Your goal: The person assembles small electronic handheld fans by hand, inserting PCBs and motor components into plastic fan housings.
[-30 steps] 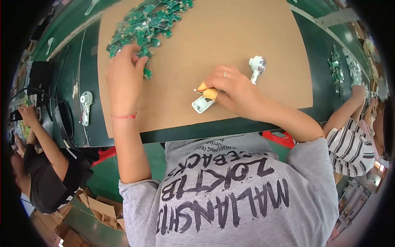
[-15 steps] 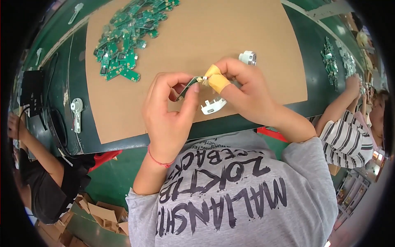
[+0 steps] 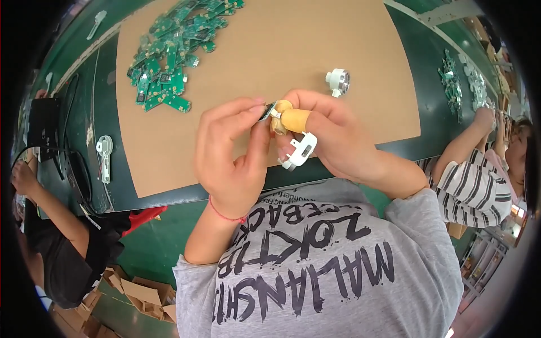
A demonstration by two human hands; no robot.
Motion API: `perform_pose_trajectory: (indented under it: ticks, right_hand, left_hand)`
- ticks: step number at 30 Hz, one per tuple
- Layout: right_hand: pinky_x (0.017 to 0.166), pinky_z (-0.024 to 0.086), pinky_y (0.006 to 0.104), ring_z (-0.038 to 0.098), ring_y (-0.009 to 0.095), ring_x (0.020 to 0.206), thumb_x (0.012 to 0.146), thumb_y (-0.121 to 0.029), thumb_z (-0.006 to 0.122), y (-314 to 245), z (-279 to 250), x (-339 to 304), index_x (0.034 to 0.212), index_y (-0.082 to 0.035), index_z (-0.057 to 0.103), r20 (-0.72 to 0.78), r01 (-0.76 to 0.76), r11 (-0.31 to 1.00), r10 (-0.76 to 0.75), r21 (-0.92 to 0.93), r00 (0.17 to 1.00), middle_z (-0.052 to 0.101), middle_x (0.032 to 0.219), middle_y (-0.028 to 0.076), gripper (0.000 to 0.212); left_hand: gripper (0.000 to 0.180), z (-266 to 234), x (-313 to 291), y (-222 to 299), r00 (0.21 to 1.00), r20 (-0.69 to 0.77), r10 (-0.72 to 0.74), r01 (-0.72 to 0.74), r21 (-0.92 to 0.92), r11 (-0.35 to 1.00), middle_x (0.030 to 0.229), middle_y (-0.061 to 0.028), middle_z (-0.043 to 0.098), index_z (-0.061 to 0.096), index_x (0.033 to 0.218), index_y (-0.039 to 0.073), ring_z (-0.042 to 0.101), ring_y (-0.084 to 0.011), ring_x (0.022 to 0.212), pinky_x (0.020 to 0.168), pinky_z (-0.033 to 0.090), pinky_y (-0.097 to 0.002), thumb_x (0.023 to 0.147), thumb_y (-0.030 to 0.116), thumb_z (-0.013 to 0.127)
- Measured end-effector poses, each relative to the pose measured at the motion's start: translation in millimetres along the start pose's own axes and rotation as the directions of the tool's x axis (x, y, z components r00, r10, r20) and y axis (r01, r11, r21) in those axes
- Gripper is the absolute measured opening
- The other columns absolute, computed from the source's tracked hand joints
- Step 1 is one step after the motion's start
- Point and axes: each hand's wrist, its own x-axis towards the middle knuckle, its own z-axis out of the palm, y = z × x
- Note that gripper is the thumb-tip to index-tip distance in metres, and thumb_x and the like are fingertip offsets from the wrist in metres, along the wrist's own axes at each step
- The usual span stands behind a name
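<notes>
In the head view, the person's left hand [image 3: 234, 155] is raised above the near edge of a smooth tan cardboard sheet [image 3: 349, 50] that covers the middle of a dark green table [image 3: 79, 152]. Its grip is narrow, thumb and forefinger pinched on a small dark circuit piece [image 3: 269, 110] whose detail is too small to tell. The right hand [image 3: 332, 138] meets it from the other side, its fingers closed around a white moulded plastic housing [image 3: 298, 152], angular with a dark rectangular window, which hangs just below the fingertips; two of those fingers wear yellowish rubber finger cots [image 3: 293, 118], matte and rounded. The circuit piece and the housing are held together between both hands, in the air over the front part of the cardboard, touching or almost touching; which cannot be told. On the far left of the cardboard lies a loose heap of flat green circuit boards [image 3: 169, 56], thin and glossy, overlapping one another. A round white plastic part [image 3: 338, 81] with a dark centre stands alone on the cardboard just beyond the right hand. On the bare table to the left lies a long pale key-shaped plastic piece [image 3: 103, 155], beside black cables [image 3: 73, 169]. At the right edge another person in a striped shirt [image 3: 470, 188] reaches toward more green boards [image 3: 451, 76]. Brown cardboard boxes [image 3: 129, 293] sit below on the left.
</notes>
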Motion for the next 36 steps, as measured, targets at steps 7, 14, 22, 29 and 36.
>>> perform_pose_trajectory:
  ticks: [7, 14, 22, 29, 36]
  right_hand:
    - [0.058, 0.042, 0.0181, 0.051, 0.003, 0.068, 0.090, -0.011, 0.045, 5.7, 3.1, 1.6, 0.091, -0.002, 0.053, 0.000, 0.054, 0.998, -0.054, -0.037, 0.999, 0.058, 0.080, 0.000, 0.012]
    - [0.053, 0.037, 0.0203, 0.047, 0.006, 0.057, 0.089, -0.009, 0.043, -9.7, 0.9, -1.3, 0.088, 0.000, 0.051, -0.002, -0.042, 0.980, 0.043, -0.194, 0.999, 0.053, 0.066, 0.002, 0.012]
    - [0.059, 0.041, 0.0196, 0.052, 0.005, 0.066, 0.089, -0.007, 0.045, -10.7, -2.6, -0.7, 0.093, 0.001, 0.052, 0.114, 0.009, 0.994, 0.003, -0.105, 0.993, 0.056, 0.074, 0.001, 0.011]
    - [0.065, 0.048, 0.0268, 0.058, 0.018, 0.076, 0.074, 0.002, 0.065, -13.1, -8.9, 14.5, 0.089, -0.003, 0.057, 0.286, 0.501, 0.262, -0.571, -0.825, 0.769, 0.055, 0.088, 0.006, 0.018]
    - [0.070, 0.045, 0.0277, 0.057, 0.020, 0.082, 0.074, -0.001, 0.065, -11.0, -12.1, 22.8, 0.086, -0.002, 0.059, 0.365, 0.539, 0.147, -0.588, -0.829, 0.722, 0.056, 0.090, 0.008, 0.014]
  left_hand:
    - [0.027, -0.1, -2.0, -5.4, 0.988, -0.032, 0.152, -0.146, 0.143, 0.979, 0.087, -0.0069, 0.065, 0.062, 0.087, 0.005, 0.060, -0.0191, 0.074, 0.064, 0.042, -0.0275, 0.064, -0.007, 0.069]
    - [0.021, -10.4, 5.3, -8.9, 0.967, 0.101, 0.233, -0.249, 0.198, 0.948, 0.085, -0.0023, 0.065, 0.064, 0.082, 0.007, 0.059, -0.0154, 0.073, 0.069, 0.036, -0.0274, 0.064, -0.004, 0.065]
    - [0.021, -14.0, 7.0, -2.5, 0.976, 0.147, 0.159, -0.187, 0.199, 0.962, 0.084, -0.0040, 0.065, 0.062, 0.084, 0.007, 0.059, -0.0168, 0.075, 0.071, 0.038, -0.0282, 0.068, -0.005, 0.066]
    - [0.021, -1.6, 0.6, -0.6, 0.986, 0.041, -0.164, 0.168, -0.130, 0.977, 0.087, -0.0103, 0.062, 0.060, 0.086, 0.001, 0.059, -0.0195, 0.079, 0.067, 0.047, -0.0273, 0.069, -0.011, 0.065]
    - [0.020, -4.1, -3.1, 4.7, 0.920, 0.074, -0.386, 0.384, -0.379, 0.842, 0.089, -0.0107, 0.060, 0.061, 0.089, -0.001, 0.058, -0.0158, 0.079, 0.067, 0.046, -0.0257, 0.071, -0.009, 0.066]
